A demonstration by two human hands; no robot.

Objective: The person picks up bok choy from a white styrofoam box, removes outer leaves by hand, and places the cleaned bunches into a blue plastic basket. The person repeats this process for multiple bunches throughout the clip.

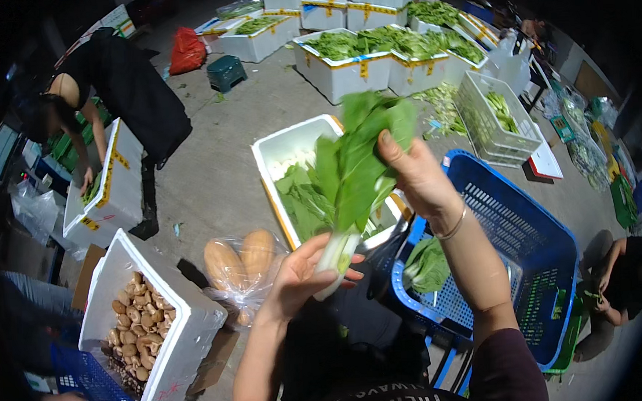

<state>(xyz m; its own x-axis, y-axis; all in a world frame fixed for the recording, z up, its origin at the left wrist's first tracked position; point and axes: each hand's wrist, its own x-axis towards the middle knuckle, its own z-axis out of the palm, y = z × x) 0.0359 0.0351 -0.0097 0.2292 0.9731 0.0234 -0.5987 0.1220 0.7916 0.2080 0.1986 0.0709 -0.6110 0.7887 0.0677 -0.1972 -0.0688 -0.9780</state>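
A leafy green bok choy (353, 182) with white stalks is held up before me in both hands. My left hand (314, 267) is closed around its pale stalk end, and my right hand (418, 172) grips the leaves at the top. Beneath it, a white foam box (289, 139) with yellow tape holds more leafy greens, their white stalks at the far end. To the right, under my right forearm, stands a blue plastic basket (544, 242) with a head of leafy greens (428, 265) inside.
Shiitake mushrooms (141, 322) fill a foam box (194, 296) at lower left, beside bagged tan gourds (242, 260). Foam boxes of greens (346, 77), a green stool (226, 73) and a pale crate (498, 118) stand farther off. People work at left (94, 93) and right (629, 275).
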